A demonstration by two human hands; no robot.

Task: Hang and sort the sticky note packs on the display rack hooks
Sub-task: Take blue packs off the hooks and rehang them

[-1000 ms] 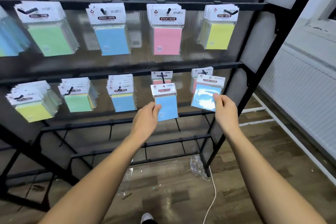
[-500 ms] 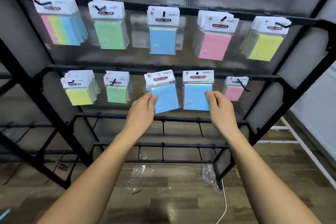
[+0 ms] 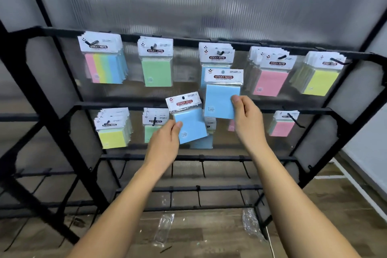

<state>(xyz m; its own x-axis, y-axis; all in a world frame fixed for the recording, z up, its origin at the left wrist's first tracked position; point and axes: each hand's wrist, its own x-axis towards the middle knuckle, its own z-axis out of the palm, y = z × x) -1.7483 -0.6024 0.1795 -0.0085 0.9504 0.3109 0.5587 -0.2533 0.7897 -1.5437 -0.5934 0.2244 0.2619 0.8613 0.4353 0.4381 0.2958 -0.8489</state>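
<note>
My left hand [image 3: 165,142] pinches a blue sticky note pack [image 3: 189,120] by its lower left corner, tilted, in front of the lower row. Held higher, a second blue pack [image 3: 221,98] is pinched at its right edge by my right hand [image 3: 246,118]; its header sits just below the blue packs on the top-row hook [image 3: 216,54]. The black display rack [image 3: 188,40] carries top-row hooks with multicolour [image 3: 106,67], green [image 3: 156,69], pink [image 3: 271,77] and yellow [image 3: 320,79] packs.
The lower row holds yellow [image 3: 114,132], green [image 3: 152,125] and pink [image 3: 282,124] packs, with more blue packs [image 3: 204,142] partly hidden behind my left hand's pack. Bare hooks line the bars below [image 3: 202,165]. Clear plastic wrappers [image 3: 164,228] lie on the wooden floor.
My right hand has lifted its blue pack up from the lower row towards the top-row blue hook. The left hand's pack stays low and tilted. The view has tilted down and shifted.
</note>
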